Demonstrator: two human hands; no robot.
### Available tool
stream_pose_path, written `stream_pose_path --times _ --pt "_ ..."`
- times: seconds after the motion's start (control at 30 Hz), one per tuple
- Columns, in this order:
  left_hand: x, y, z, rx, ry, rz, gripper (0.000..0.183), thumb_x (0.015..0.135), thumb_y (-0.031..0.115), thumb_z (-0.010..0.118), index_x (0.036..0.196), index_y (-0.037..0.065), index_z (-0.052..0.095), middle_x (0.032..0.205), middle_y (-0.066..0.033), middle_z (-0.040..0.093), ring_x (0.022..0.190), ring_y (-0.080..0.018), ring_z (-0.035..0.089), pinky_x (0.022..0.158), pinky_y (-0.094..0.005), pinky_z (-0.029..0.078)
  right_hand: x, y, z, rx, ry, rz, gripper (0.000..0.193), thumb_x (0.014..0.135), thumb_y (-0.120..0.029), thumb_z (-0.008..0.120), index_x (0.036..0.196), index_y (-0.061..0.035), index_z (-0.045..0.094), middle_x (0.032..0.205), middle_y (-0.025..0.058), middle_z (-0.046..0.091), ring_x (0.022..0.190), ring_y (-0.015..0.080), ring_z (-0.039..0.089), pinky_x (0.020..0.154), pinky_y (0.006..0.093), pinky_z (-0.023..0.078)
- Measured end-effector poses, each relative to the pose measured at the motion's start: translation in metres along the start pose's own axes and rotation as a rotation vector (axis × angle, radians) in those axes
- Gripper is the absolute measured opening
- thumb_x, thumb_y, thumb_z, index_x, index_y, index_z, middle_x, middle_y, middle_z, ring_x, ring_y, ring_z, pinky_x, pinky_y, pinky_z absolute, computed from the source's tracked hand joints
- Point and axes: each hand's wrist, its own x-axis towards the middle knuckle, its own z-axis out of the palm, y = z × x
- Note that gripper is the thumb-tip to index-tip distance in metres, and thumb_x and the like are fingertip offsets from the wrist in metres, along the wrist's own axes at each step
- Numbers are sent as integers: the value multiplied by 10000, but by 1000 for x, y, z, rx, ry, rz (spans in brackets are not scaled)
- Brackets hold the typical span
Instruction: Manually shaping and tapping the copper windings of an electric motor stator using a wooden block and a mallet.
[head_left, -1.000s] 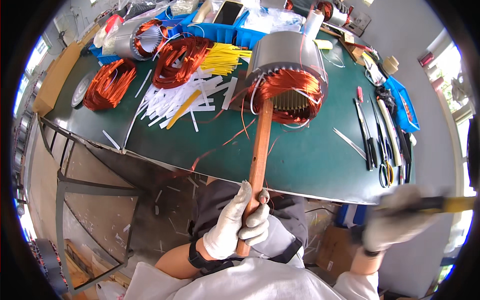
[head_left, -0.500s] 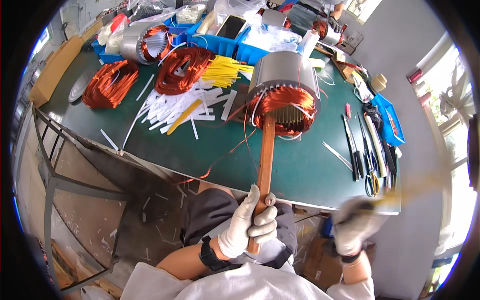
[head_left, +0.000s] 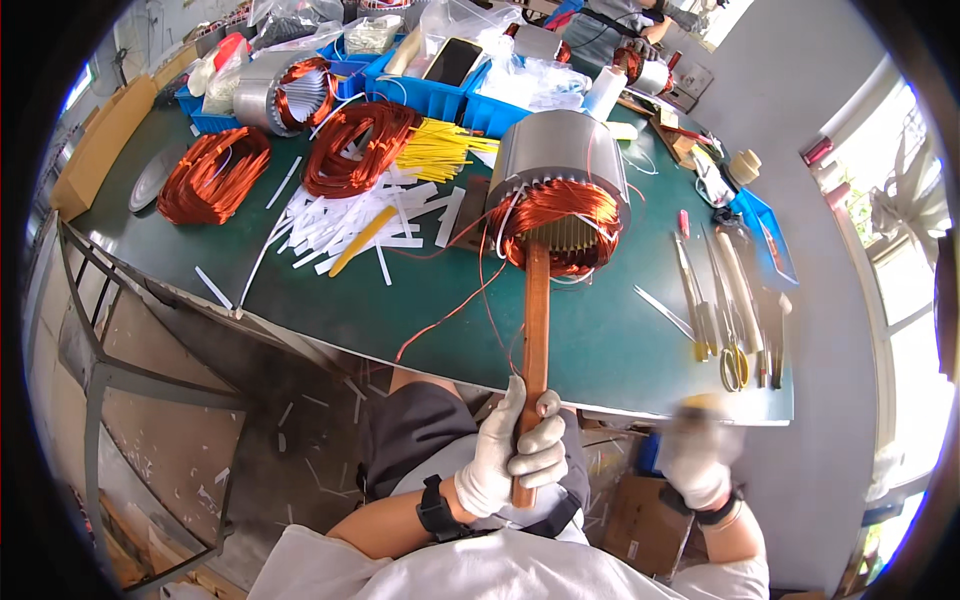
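A steel motor stator [head_left: 560,145] lies on its side on the green table, its bore toward me. Bent copper windings [head_left: 560,208] ring the near end, tied with white cord. My left hand [head_left: 500,460], in a white glove, is closed around the lower part of a wooden bar [head_left: 537,320]. The bar's far end reaches into the bore, below the upper windings. To the right, beyond the table's front edge, my gloved right hand [head_left: 697,455] is smeared by motion. A yellowish blur shows at its top; what it holds is unclear.
Copper wire coils [head_left: 213,175], white paper strips [head_left: 350,225] and yellow strips [head_left: 440,145] lie on the left. Scissors [head_left: 735,365] and long tools lie on the right, near a blue tray [head_left: 765,235]. Blue bins [head_left: 425,93] stand behind. Another person [head_left: 610,25] is at the far side.
My right hand has dropped slightly, and the long yellowish streak beside it has shortened to a small blur. My left hand keeps its grip on the bar. The view has shifted a little.
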Motion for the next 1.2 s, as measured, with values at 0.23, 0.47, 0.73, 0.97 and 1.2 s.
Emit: stream_pose_path --times 0.23,0.47,0.73,0.97,1.2 --pt "3 -4 4 -50 -6 -25 489 988 590 405 898 118 494 537 59 382 326 -21 310 291 -206 279 25 -9 -56 226 -118 -24 409 938 -267 598 1188 56 583 703 95 600 566 200 593 504 316 479" --pt "18 -15 -10 -123 -43 -63 494 976 599 429 903 117 506 539 51 403 326 -24 310 294 -198 276 11 2 -13 117 -518 -77 406 845 11 580 1251 12 570 976 254 667 836 401 664 738 404 535" --pt "6 -1 -15 -152 -110 -49 514 981 610 395 874 113 473 533 44 372 326 -29 307 279 -204 253 40 -27 -56 747 357 137 642 946 -649 449 978 -12 529 621 11 475 465 85 393 404 222 284" --pt "-11 9 -17 70 83 -13 496 973 621 403 841 145 446 529 58 353 340 -35 304 305 -212 282 -9 -8 19 390 -593 407 433 914 -16 549 1344 13 504 970 257 676 822 323 712 735 362 545" --pt "-2 16 -7 -73 -37 -78 464 988 571 428 881 121 472 555 47 365 350 -20 301 303 -180 282 0 -35 -10 761 443 287 778 997 -595 381 1514 -50 179 658 19 517 450 96 393 425 243 339"
